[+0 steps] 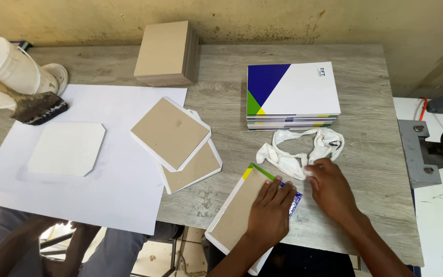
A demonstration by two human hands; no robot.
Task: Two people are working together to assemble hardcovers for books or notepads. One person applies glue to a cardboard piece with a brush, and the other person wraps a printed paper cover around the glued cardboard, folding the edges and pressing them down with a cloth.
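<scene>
At the table's (365, 92) near edge, around 6 o'clock, the left hand (272, 211) is pressing flat, fingers spread, on a brown board (237, 210) lying on a printed cover sheet, its long axis running from 7 toward 1 o'clock. The right hand (330, 189), just beside it at 3 o'clock, is resting loosely curled, fingertips touching a crumpled white cloth (303, 149). The left hand is the nearer to the board.
</scene>
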